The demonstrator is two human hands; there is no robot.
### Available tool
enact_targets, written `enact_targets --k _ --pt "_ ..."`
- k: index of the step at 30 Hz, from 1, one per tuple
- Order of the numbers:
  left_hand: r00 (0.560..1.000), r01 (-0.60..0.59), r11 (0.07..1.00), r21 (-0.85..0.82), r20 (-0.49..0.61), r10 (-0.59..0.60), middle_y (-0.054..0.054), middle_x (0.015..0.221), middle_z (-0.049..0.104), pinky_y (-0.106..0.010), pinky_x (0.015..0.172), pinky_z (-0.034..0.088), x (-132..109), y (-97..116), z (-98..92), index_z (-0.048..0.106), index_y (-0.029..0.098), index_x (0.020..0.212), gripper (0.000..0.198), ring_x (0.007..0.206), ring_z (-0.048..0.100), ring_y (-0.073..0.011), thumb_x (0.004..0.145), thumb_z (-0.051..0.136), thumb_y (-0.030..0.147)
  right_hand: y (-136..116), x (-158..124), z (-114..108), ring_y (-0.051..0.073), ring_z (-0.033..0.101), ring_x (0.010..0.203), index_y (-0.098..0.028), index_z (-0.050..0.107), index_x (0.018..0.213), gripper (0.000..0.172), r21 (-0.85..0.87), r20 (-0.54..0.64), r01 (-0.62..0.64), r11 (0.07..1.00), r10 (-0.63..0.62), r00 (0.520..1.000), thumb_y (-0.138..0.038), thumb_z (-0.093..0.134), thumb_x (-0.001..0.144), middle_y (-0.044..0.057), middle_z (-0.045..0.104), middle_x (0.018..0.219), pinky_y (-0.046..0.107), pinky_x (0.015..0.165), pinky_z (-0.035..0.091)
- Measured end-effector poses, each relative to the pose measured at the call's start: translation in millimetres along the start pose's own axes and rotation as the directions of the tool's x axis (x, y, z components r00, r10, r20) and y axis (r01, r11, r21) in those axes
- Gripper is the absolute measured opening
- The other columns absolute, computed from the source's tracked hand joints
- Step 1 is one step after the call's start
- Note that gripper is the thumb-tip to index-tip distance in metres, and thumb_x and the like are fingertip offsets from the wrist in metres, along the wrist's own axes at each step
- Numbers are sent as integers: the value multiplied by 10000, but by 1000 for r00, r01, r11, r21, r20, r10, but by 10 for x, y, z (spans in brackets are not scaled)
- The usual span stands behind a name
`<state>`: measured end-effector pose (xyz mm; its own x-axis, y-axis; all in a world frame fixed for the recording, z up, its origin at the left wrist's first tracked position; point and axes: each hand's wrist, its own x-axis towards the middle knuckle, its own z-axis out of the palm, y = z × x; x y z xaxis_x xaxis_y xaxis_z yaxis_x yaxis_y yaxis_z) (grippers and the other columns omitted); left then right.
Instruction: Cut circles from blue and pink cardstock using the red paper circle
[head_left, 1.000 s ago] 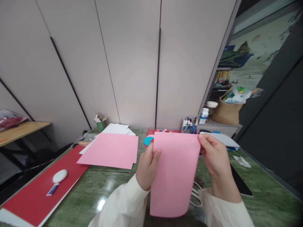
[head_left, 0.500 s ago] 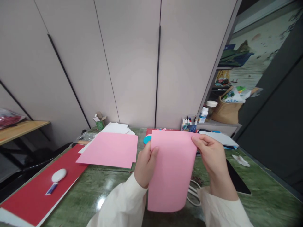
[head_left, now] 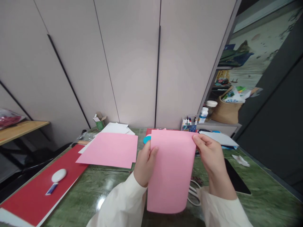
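I hold a pink sheet of paper (head_left: pixel 170 170) upright above the green table (head_left: pixel 99 186), its lower end curled back in a fold. My left hand (head_left: pixel 145 165) pinches the sheet's left edge near the top. My right hand (head_left: pixel 209 156) pinches its top right corner with thumb and fingers. Both sleeves are cream-coloured. A white cable (head_left: pixel 193 192) lies on the table behind the sheet.
A stack of pink sheets (head_left: pixel 109 149) lies to the left over white paper (head_left: pixel 117 127). Further left, a red sheet (head_left: pixel 35 189) carries a white oval object (head_left: pixel 59 175). A pen holder (head_left: pixel 188 124), bottle (head_left: pixel 203 115), basket (head_left: pixel 226 112), a small open box (head_left: pixel 99 121) and a black tablet (head_left: pixel 235 179) surround the work area.
The held sheet moved slightly left and up with my hands, and its top right corner narrowed inward under my right hand. Between half a second ago and now almost nothing shifted.
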<state>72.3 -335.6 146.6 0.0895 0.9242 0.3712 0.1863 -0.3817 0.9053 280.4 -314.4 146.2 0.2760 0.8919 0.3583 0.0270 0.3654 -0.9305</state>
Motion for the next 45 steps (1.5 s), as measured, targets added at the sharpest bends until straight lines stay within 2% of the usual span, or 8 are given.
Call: enact_targets --k 12,16,21,24,27,30,40,45 --pt "998 5 998 -60 71 -1 -35 890 617 -281 725 429 2 -26 -12 512 199 1065 282 838 576 -188 880 371 358 36 31 1 128 425 513 -202 618 687 211 4 -109 50 999 -49 993 -409 602 728 -20 532 577 239 491 320" --pt "996 25 999 -40 81 -22 -30 811 613 -274 682 429 -4 -32 -1 503 189 1076 293 792 573 -190 875 380 363 -8 -15 35 137 424 533 -188 609 695 255 -250 -208 166 954 -220 953 -424 543 768 -15 524 581 247 523 314" --pt "997 34 999 -17 74 -33 -24 823 611 -271 675 424 -3 -35 -2 505 202 1063 275 763 566 -179 879 373 357 5 -47 65 129 394 532 -186 585 747 268 -518 -201 172 838 -315 928 -406 461 836 -24 473 576 242 514 288" --pt "997 33 999 -2 65 -33 -21 773 601 -269 666 425 -2 -42 -15 512 195 1046 281 777 565 -187 874 379 373 37 -7 25 131 397 552 -188 551 701 310 -427 -142 187 885 -270 952 -427 423 851 -20 464 592 238 520 297" --pt "998 17 1000 -9 55 -16 -14 789 600 -270 675 424 -4 -46 -30 509 212 1081 290 772 563 -179 880 368 368 40 35 -55 128 388 550 -183 514 631 345 -256 42 168 952 -163 986 -451 441 835 -20 444 589 235 512 302" --pt "999 19 1000 -10 50 -19 -4 768 596 -265 663 423 -7 -47 -38 507 226 1099 294 757 559 -174 881 368 366 16 44 -111 125 391 577 -170 516 621 304 -258 151 145 955 -108 983 -410 513 807 -21 443 602 233 538 305" --pt "999 30 999 -45 38 -28 -15 857 627 -261 664 432 -12 -35 -36 516 236 1104 291 773 572 -175 880 371 354 24 1 -27 95 268 523 -175 386 537 353 -393 19 206 896 -216 976 -360 547 791 -46 276 543 237 493 216" --pt "1000 20 998 -55 11 -20 -30 880 633 -271 694 438 6 -39 -64 531 203 1060 285 789 579 -178 878 375 359 90 45 -30 123 402 566 -170 525 598 292 -134 134 27 991 -9 991 -398 546 779 -17 453 595 230 530 326"
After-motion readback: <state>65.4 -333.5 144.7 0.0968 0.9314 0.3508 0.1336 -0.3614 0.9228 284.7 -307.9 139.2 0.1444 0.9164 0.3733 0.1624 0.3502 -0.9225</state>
